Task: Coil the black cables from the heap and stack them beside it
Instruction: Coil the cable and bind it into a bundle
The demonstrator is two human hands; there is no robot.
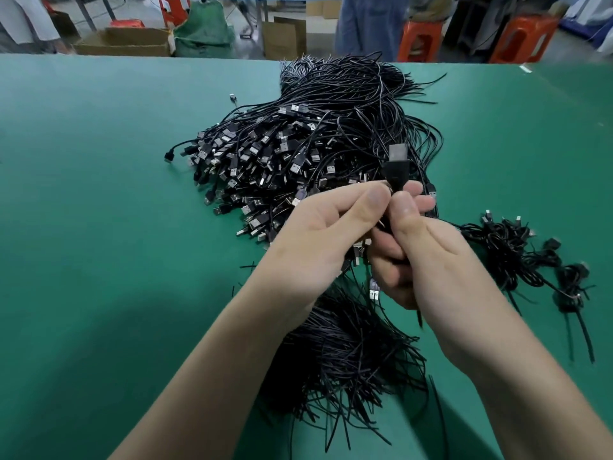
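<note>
— Hands?
— The left hand and right hand are both pinching one black cable, plug pointing up.
— Around them?
— The heap is lying beneath, stretching from 12 to 6 o'clock. The coiled cables are sitting at 3 o'clock, just beside it. The green table is showing broad open surface at 9 o'clock, far edge running across 12.

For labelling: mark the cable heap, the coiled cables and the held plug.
cable heap [282,154], head view, plug ends at its middle.
coiled cables [504,247], head view, the largest bundle.
held plug [394,171], head view, its black body.
</note>
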